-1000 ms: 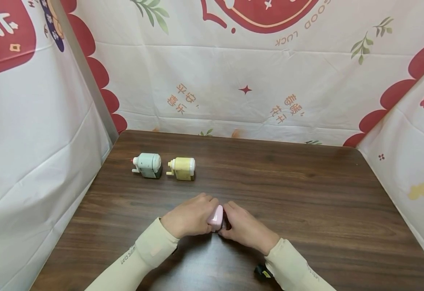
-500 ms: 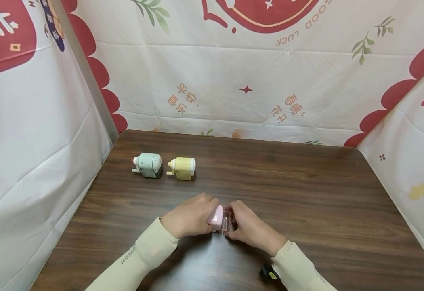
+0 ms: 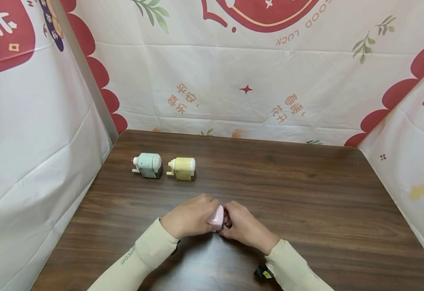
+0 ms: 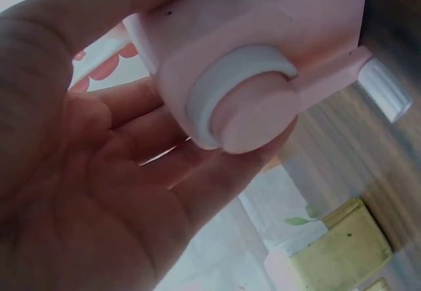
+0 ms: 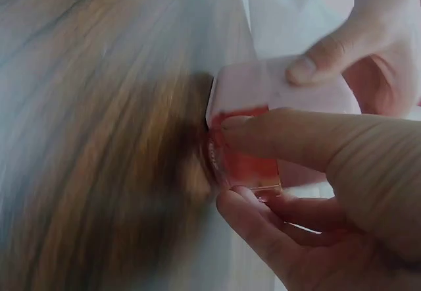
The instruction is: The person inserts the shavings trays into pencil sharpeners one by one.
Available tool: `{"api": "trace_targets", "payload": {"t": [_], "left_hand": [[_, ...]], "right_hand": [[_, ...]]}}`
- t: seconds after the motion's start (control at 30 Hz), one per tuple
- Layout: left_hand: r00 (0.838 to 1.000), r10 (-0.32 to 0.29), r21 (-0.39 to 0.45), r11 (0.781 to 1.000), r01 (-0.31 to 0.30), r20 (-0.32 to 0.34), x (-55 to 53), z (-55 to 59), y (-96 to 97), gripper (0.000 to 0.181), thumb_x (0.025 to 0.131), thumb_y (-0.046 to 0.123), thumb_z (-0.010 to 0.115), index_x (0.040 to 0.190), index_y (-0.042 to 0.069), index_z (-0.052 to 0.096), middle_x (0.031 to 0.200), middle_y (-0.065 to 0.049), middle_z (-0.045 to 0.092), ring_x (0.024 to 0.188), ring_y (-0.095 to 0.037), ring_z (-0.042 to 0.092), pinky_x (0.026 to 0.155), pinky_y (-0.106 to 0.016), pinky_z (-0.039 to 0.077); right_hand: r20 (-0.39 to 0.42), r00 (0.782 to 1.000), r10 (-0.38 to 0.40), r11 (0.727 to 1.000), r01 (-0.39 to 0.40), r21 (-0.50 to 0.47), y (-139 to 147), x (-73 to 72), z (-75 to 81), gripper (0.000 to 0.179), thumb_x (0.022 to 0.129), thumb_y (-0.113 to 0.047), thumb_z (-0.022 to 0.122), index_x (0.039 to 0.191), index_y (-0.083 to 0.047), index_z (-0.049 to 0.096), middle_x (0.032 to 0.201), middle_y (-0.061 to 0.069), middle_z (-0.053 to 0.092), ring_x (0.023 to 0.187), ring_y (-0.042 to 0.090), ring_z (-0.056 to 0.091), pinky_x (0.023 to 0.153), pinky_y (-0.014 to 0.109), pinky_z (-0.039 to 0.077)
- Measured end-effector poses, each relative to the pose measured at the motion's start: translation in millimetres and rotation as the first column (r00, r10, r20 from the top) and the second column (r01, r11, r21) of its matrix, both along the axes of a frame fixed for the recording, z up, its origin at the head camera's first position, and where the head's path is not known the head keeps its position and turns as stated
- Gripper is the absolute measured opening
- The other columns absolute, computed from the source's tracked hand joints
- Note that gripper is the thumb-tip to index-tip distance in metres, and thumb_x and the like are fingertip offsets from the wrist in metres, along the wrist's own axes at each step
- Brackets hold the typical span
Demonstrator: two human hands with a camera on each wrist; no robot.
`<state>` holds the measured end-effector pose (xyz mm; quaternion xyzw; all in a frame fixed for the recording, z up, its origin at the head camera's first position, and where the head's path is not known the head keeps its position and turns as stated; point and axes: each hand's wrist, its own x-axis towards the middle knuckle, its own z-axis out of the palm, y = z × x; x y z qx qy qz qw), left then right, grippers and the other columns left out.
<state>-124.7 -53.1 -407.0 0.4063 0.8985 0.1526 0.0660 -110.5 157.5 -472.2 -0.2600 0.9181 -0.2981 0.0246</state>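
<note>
A pink hand-crank pencil sharpener [image 3: 216,218] is near the front middle of the brown table. My left hand [image 3: 191,216] grips its body, fingers wrapped round it. In the left wrist view its round pink knob [image 4: 260,113] and crank arm [image 4: 332,80] with a white handle face the palm. My right hand [image 3: 247,227] pinches the see-through reddish shavings drawer [image 5: 248,166] between thumb and fingers. That drawer sits against the pink body [image 5: 247,83], largely covered by the right fingers in the head view.
Farther back on the left of the wooden table [image 3: 288,182] stand a mint-green sharpener [image 3: 148,165] and a yellow sharpener [image 3: 183,168], side by side. A printed white cloth [image 3: 212,72] hangs behind the table and along both sides.
Half a second ago the right hand was slightly farther right, with the clear drawer showing partly out. Now hand and drawer are back close against the pink body. The left hand has barely moved.
</note>
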Motion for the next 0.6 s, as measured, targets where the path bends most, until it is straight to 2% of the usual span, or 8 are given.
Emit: {"api": "trace_targets", "payload": {"t": [0.07,0.13,0.27,0.33,0.43,0.5,0.6], "left_hand": [[1.0,-0.009,0.005,1.0,0.009,0.002,-1.1,-0.3,-0.1,0.032,0.082,0.014,0.091,0.103,0.006,0.069,0.1,-0.007,0.074,0.091,-0.019,0.066,0.076,-0.028,0.056],[1.0,-0.009,0.003,1.0,0.009,0.003,-1.9,-0.7,-0.3,0.031,0.083,0.015,0.091,0.105,0.006,0.07,0.1,-0.007,0.074,0.09,-0.018,0.066,0.075,-0.027,0.056],[1.0,0.006,-0.011,1.0,-0.006,0.0,-2.5,-1.6,-1.2,0.031,0.085,0.017,0.09,0.107,0.006,0.071,0.102,-0.006,0.074,0.092,-0.017,0.066,0.076,-0.027,0.056],[1.0,0.013,-0.009,1.0,-0.013,-0.001,-2.1,-2.2,-2.0,0.032,0.084,0.017,0.09,0.108,0.006,0.071,0.102,-0.006,0.074,0.092,-0.017,0.066,0.077,-0.027,0.056],[1.0,0.014,0.002,1.0,-0.014,0.002,-1.1,-2.9,-3.1,0.032,0.085,0.018,0.09,0.107,0.005,0.071,0.102,-0.006,0.074,0.092,-0.017,0.066,0.077,-0.027,0.056],[1.0,0.015,0.008,1.0,-0.015,0.009,-0.4,-3.3,-3.7,0.032,0.086,0.018,0.089,0.108,0.005,0.071,0.103,-0.007,0.074,0.091,-0.017,0.065,0.077,-0.027,0.056],[1.0,0.015,0.011,1.0,-0.015,0.019,-0.8,-3.4,-5.1,0.034,0.086,0.018,0.09,0.11,0.006,0.07,0.104,-0.007,0.074,0.092,-0.017,0.065,0.078,-0.027,0.056]], "right_hand": [[-0.023,1.0,0.011,1.0,-0.012,-0.016,-0.7,-5.1,-12.2,0.048,0.069,-0.006,0.093,0.109,0.002,0.067,0.095,0.005,0.062,0.083,0.014,0.055,0.067,0.03,0.051],[-0.039,0.999,0.014,1.0,-0.015,-0.022,0.9,-12.0,-30.9,0.051,0.068,-0.01,0.094,0.11,-0.001,0.067,0.096,0.002,0.062,0.083,0.012,0.055,0.067,0.029,0.05],[-0.054,0.998,-0.016,0.999,0.017,0.031,4.6,-23.0,-63.2,0.055,0.064,-0.019,0.097,0.11,-0.01,0.068,0.096,-0.006,0.059,0.081,0.007,0.053,0.066,0.024,0.049],[-0.068,0.997,-0.021,0.998,0.025,0.056,6.2,-25.5,-72.4,0.058,0.064,-0.023,0.098,0.112,-0.013,0.067,0.097,-0.01,0.057,0.081,0.004,0.052,0.067,0.023,0.049],[-0.098,0.995,-0.01,0.998,0.016,0.063,6.9,-23.6,-72.9,0.058,0.067,-0.024,0.098,0.114,-0.014,0.066,0.098,-0.011,0.056,0.082,0.004,0.052,0.07,0.023,0.05],[-0.112,0.994,0.016,0.999,-0.011,0.046,7.2,-20.1,-64.4,0.057,0.071,-0.024,0.097,0.117,-0.012,0.066,0.101,-0.008,0.059,0.085,0.006,0.055,0.072,0.025,0.052],[-0.106,0.993,0.051,0.998,-0.048,0.028,6.0,-12.4,-39.0,0.056,0.076,-0.02,0.096,0.121,-0.007,0.065,0.107,0.002,0.065,0.093,0.014,0.062,0.078,0.032,0.057]]}}
